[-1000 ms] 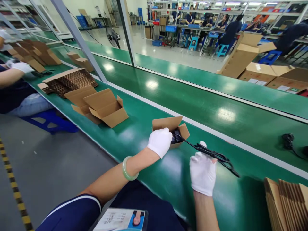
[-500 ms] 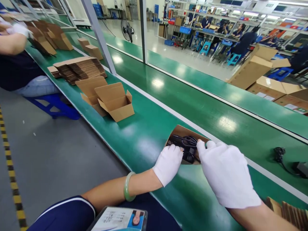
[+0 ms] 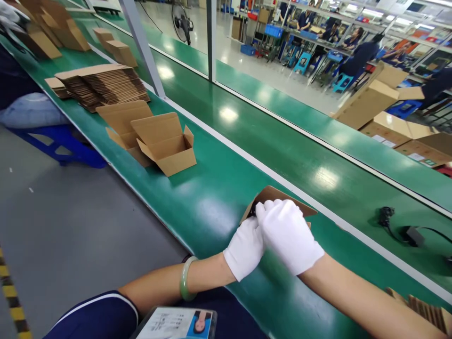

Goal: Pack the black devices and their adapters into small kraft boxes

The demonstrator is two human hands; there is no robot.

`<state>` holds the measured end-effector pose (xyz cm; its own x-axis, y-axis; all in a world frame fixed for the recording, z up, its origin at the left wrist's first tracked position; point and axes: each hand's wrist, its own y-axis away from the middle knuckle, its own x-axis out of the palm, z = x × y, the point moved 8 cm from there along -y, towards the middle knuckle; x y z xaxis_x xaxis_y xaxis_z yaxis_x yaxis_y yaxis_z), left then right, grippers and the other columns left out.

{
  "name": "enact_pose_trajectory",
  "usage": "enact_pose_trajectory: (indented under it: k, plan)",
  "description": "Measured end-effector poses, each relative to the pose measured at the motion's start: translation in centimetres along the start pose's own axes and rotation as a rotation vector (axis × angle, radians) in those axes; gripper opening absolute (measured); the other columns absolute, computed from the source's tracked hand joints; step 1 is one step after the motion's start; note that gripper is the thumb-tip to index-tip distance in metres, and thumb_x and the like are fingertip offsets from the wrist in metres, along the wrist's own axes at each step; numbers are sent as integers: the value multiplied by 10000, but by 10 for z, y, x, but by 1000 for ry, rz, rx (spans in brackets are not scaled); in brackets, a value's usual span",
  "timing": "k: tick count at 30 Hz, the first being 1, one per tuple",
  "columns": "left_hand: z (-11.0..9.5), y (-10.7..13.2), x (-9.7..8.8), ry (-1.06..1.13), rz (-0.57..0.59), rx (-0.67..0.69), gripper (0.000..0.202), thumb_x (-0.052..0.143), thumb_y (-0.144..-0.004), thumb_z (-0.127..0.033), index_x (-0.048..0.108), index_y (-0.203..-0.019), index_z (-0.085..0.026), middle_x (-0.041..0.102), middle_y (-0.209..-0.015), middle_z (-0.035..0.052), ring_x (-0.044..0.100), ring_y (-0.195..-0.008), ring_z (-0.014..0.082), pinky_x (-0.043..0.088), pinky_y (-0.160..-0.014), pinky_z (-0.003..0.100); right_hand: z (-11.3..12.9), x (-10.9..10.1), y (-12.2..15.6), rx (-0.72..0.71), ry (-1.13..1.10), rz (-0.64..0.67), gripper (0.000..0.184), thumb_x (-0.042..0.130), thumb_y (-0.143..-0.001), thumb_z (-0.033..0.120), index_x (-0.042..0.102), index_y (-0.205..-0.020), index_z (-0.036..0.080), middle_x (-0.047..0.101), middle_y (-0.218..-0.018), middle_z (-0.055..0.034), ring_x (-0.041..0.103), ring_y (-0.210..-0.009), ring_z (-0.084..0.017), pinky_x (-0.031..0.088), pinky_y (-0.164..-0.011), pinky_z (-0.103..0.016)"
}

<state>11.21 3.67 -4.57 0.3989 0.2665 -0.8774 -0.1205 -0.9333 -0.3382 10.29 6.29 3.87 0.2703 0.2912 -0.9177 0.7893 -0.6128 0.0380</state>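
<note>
A small open cardboard box (image 3: 282,197) stands on the green bench in front of me, its inside mostly covered by my hands. A bit of a black item (image 3: 253,210) shows at its left end. My left hand (image 3: 246,247), in a white glove, is closed on the near left side of the box. My right hand (image 3: 287,233), gloved too, bends over the box with its fingers curled downward against my left fingers. Its fingertips are hidden, so what they hold cannot be made out.
Two open cardboard boxes (image 3: 176,153) and a stack of flat cartons (image 3: 99,84) lie to the left. Beyond the white divider, a black adapter with cord (image 3: 412,236) lies on the green belt (image 3: 275,136). More cardboard (image 3: 423,310) is at lower right. A co-worker's gloved hand (image 3: 12,19) shows upper left.
My right hand has moved left over the box, meeting my left hand and covering the black cords seen before. The view has shifted slightly, and the adapter shows more fully.
</note>
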Motion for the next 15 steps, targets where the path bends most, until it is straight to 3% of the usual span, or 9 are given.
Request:
enact_pose_trajectory:
  k: [4,7,12,15]
  plan:
    - [-3,2,-14,-12,-8,111,183,385,-884,-115,555,-951,-132,593,-846,73,566,-862,217,484,-791,386,-20,36,11,1,-195,36,156,425,-860,86,569,-877,143,580,-790,-74,549,-693,-207,375,-582,-303]
    - [-7,5,-27,24,-29,174,163,399,-879,-148,558,-903,-119,591,-827,84,566,-879,230,497,-794,396,-25,51,18,-27,-451,-19,257,371,-879,70,552,-1057,114,602,-973,-109,563,-851,-204,437,-731,-304]
    - [-2,3,-54,146,-171,140,274,395,-874,-156,514,-1109,-79,575,-1112,155,482,-1162,247,471,-949,374,-29,51,20,-87,-709,-101,326,342,-874,79,549,-1122,120,607,-1078,-119,577,-944,-204,466,-817,-341]
    - [7,-10,-49,17,-78,45,341,353,-885,-133,473,-1190,-41,480,-1289,215,468,-1199,291,510,-897,412,-40,40,34,53,-717,-322,306,347,-906,117,553,-1130,146,571,-1191,-119,564,-1027,-190,468,-839,-330]
